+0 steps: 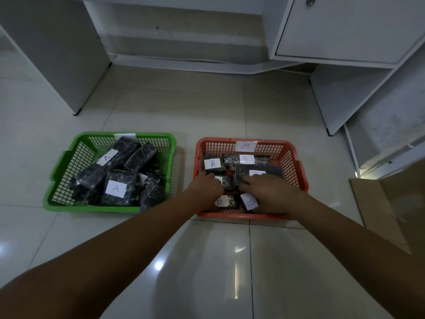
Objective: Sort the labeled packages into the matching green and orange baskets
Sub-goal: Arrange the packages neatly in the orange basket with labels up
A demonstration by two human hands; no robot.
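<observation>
Sorting nearly done on the tiled floor: the green basket (pixel 69 157) at left holds dark wrapped packages marked A (pixel 115 188); the orange basket (pixel 296 171) at right holds packages marked B (pixel 212 163). Left hand (pixel 207 185) and right hand (pixel 269 192) rest among the B packages, grip unclear. No loose packages remain in view.
</observation>
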